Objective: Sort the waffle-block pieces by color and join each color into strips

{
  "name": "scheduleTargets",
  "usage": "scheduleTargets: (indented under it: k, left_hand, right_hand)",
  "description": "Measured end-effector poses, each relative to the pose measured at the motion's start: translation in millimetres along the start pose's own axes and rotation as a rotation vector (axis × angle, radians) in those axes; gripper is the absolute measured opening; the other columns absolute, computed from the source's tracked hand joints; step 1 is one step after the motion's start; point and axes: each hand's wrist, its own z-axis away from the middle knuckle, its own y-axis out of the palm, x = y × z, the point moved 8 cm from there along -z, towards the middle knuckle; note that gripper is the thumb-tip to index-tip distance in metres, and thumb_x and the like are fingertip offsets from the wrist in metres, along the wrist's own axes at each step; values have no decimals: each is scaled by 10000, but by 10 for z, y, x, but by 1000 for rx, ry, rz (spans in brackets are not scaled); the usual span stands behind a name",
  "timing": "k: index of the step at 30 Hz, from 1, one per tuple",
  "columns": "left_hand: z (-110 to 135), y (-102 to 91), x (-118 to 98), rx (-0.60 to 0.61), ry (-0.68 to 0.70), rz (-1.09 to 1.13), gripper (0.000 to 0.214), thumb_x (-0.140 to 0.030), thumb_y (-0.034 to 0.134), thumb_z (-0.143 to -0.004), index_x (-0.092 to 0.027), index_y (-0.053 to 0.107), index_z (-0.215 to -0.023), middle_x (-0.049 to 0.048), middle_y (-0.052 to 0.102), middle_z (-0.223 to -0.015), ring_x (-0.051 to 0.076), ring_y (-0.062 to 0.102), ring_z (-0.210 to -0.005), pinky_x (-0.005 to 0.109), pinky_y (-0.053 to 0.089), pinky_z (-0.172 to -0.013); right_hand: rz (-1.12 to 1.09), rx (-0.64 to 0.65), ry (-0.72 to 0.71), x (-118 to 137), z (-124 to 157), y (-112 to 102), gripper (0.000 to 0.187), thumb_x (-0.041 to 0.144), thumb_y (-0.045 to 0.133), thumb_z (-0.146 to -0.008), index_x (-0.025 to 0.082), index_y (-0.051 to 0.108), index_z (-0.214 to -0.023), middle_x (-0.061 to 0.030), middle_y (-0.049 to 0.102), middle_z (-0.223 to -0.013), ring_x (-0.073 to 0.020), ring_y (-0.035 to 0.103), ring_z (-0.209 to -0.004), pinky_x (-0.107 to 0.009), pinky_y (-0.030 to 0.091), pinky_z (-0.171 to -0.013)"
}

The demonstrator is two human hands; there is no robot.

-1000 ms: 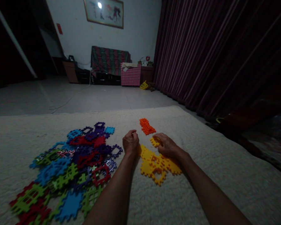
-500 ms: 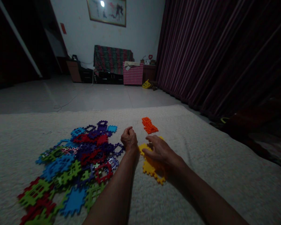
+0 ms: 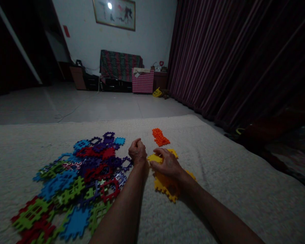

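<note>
Yellow tiles [image 3: 167, 186], flat plastic pieces with notched interlocking edges, lie in a small heap on the cream rug [image 3: 231, 176], just right of centre in front of the person. The right hand [image 3: 166, 164] rests on top of this heap, palm down, its fingers bent and a little spread. Its fingertips curl over the far edge of the uppermost yellow piece [image 3: 154, 158] and the thumb meets the near edge, so that piece is pinched between them. Whether it is lifted clear of the tiles below cannot be told in the dim light. The left hand [image 3: 137, 151] sits just beside it on the left, curled into a fist with the knuckles toward the rug. Whether anything is inside the fist cannot be told. A narrow gap separates the two hands. A purple open-frame tile [image 3: 127, 163] lies just left of the left wrist, at the edge of a large mixed pile [image 3: 78, 176] of blue, green, red and purple tiles spread across the rug. Orange tiles [image 3: 160, 137], joined in a short strip, lie beyond both hands and apart from the yellow heap. A dark striped curtain [image 3: 231, 57] hangs on the right.
</note>
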Motion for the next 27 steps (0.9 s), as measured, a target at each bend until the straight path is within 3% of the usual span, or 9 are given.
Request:
scheduleTargets:
  k: [3,9,14,21,27]
  left_hand:
    - [14,4,-1,1,-16,14,442,-318,434,-773,-154,718,-1071,-13,589,-582,136,565,-537,227,434,-495]
    - [45,-5,-57,14,-19,-42,437,-305,423,-776,-152,734,-1043,-8,596,-575,144,577,-538,242,455,-514]
    - [58,-10,-101,23,-10,-56,421,-281,429,-773,-137,744,-1013,-3,594,-565,146,587,-552,237,442,-523]
    - [23,13,-34,9,35,-72,414,-305,445,-778,-156,749,-1017,20,658,-660,151,597,-604,251,455,-568]
    - [24,24,-10,5,51,-68,407,-307,445,-777,-161,750,-1003,18,649,-645,150,582,-585,255,437,-559]
  right_hand:
    - [-55,-63,-25,-71,-51,-155,364,361,694,-747,219,634,-1076,-65,677,-1050,-208,641,-966,-356,504,-894]
    - [141,-390,71,-532,-62,-551,422,424,641,-768,195,630,-1123,-127,631,-1124,-268,609,-1027,-422,483,-935]
    - [291,-337,171,-807,-22,-465,433,418,617,-787,190,615,-1155,-128,618,-1123,-276,587,-1048,-420,467,-943]
    - [359,-259,237,-738,-27,-392,462,445,580,-829,179,589,-1206,-151,604,-1173,-301,570,-1103,-426,444,-962]
    - [389,-168,294,-748,-17,-378,608,460,614,-801,168,521,-1326,-176,549,-1271,-329,546,-1163,-435,425,-979]
